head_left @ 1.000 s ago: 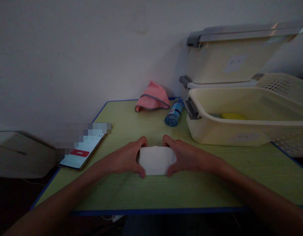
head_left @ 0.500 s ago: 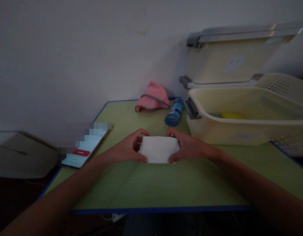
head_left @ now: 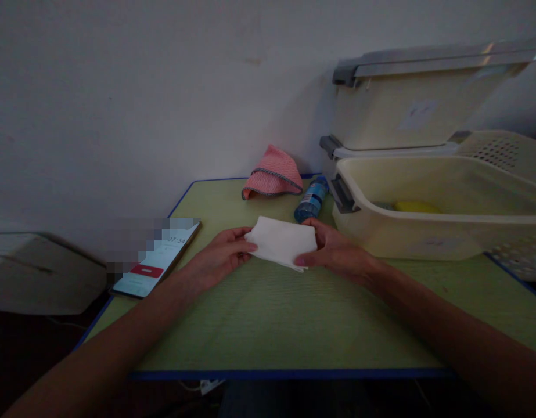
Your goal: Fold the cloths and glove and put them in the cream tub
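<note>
A folded white tissue or cloth [head_left: 283,241] is held above the middle of the green table, slightly tilted, with layered edges showing at its lower right corner. At its left end, my left hand [head_left: 226,252] pinches it between thumb and fingers. My right hand [head_left: 337,249] grips the other end, thumb on the near face and fingers behind. Just beyond the right hand a blue-labelled plastic bottle [head_left: 310,200] lies on its side. A crumpled pink cloth [head_left: 274,174] with a dark striped border sits farther back, near the wall.
A phone [head_left: 157,261] with a lit screen lies at the table's left edge. At right stands a cream plastic bin [head_left: 416,238] with something yellow [head_left: 418,207] inside; a lidded box [head_left: 389,116] is behind it. The table [head_left: 285,331] has a blue rim.
Both hands have lifted the white bundle a little and turned it; it now looks flatter and slanted, its right end lower. My left hand's grip has shifted to the corner.
</note>
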A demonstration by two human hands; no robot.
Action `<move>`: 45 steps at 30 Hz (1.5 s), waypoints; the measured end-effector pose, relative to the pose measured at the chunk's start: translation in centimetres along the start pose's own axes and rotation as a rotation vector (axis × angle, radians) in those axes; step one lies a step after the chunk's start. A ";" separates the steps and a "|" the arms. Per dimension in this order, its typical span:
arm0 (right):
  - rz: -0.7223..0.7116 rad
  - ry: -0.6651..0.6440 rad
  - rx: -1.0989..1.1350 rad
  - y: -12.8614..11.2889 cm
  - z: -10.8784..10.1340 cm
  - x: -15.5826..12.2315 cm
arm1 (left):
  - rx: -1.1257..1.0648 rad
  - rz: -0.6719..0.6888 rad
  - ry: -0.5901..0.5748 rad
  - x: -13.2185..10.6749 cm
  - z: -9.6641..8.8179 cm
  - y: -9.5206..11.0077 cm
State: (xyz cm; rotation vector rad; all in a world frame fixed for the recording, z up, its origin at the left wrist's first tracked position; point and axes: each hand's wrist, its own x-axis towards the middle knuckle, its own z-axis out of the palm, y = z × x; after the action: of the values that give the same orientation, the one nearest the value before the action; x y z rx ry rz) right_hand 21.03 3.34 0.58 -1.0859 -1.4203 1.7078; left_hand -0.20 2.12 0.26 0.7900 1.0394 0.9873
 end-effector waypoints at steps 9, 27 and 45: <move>-0.032 0.144 0.152 1.0 2.2 0.1 | -0.450 -0.073 0.029 0.3 1.7 -1.1; -0.116 0.181 0.147 1.8 3.7 -0.2 | -0.493 0.073 -0.088 -0.8 3.0 -2.2; -0.117 0.107 0.196 2.9 3.6 0.4 | -0.534 0.041 0.097 -0.3 3.0 -0.3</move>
State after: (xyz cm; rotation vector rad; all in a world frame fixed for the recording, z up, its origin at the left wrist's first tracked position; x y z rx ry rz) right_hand 17.70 1.59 -2.15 -0.9533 -1.1992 1.6417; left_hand 2.61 1.47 1.04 0.3253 0.7869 1.2756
